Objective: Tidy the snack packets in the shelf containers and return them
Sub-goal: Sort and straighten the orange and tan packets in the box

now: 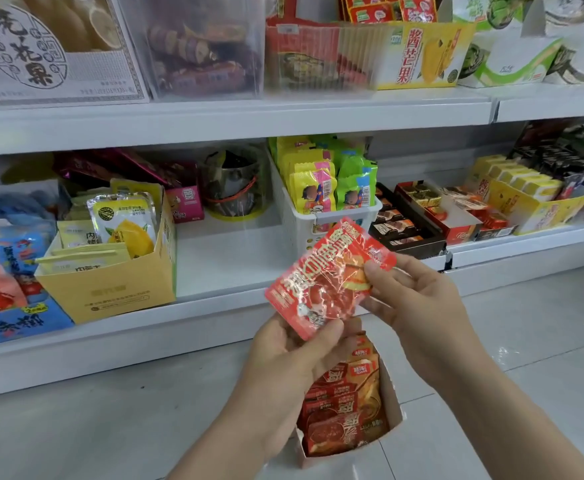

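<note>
Red and glossy, the snack packet (328, 278) hangs over the open carton (392, 415) on the floor. Your left hand (294, 358) pinches its lower corner, your right hand (411, 299) its upper edge, fingers curled, likely squaring it for filing.

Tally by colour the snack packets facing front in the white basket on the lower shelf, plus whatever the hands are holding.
Yellow-and-pink packets at the front of the white basket: 1
Green packets at the front: 1
Red packets held by left hand and right hand: 1
Total: 3
More packets stand behind, too overlapped to count.
</note>
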